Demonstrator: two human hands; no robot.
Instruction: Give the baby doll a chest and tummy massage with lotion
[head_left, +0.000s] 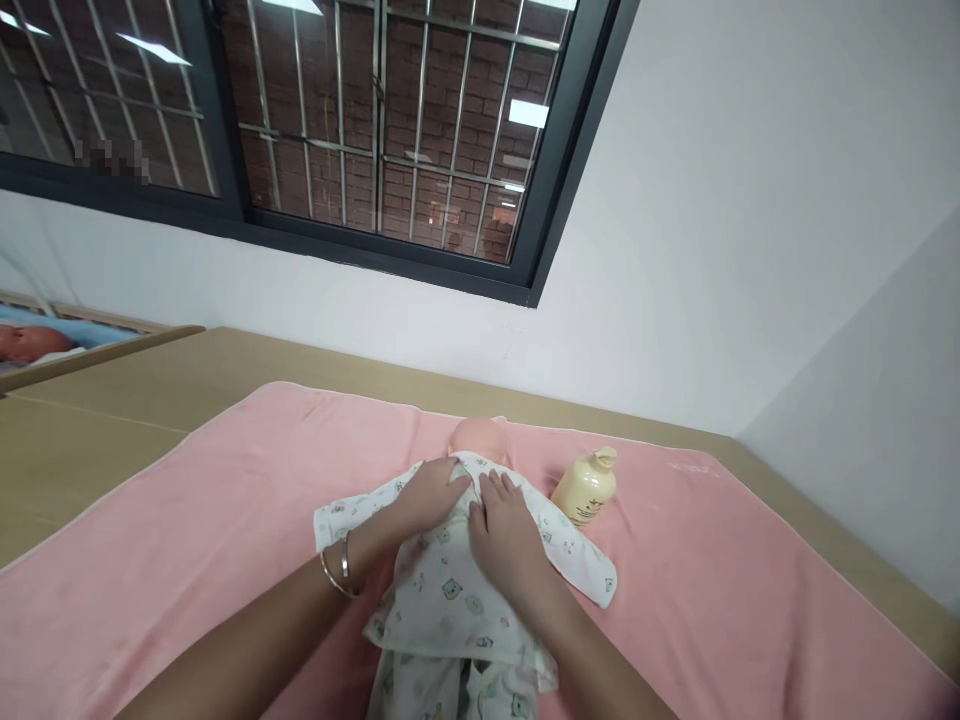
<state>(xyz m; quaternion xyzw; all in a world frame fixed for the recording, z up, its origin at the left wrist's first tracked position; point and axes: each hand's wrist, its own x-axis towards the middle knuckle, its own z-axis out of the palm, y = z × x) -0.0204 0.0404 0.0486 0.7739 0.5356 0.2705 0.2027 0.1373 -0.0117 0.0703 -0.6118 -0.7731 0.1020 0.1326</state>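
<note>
A baby doll [480, 438] lies on its back, its bald head at the far end, dressed in a white baby shirt [454, 590] with small green animal prints. The shirt's sleeves spread out to both sides. My left hand [429, 494] rests on the upper left of the chest by the collar, thumb apart from the fingers. On the other side of the neckline, my right hand [508, 528] lies flat with fingers stretched out on the cloth. Matching printed trousers [427, 688] cover the legs. Most of the doll's face is hidden behind the collar and hands.
A pale yellow pump bottle [586, 488] stands right of the doll, close to the right sleeve. Beneath is a pink blanket [225, 520] on a wooden surface [150, 375]. A wall and barred window [390, 130] rise behind. Another doll [34, 343] lies at far left.
</note>
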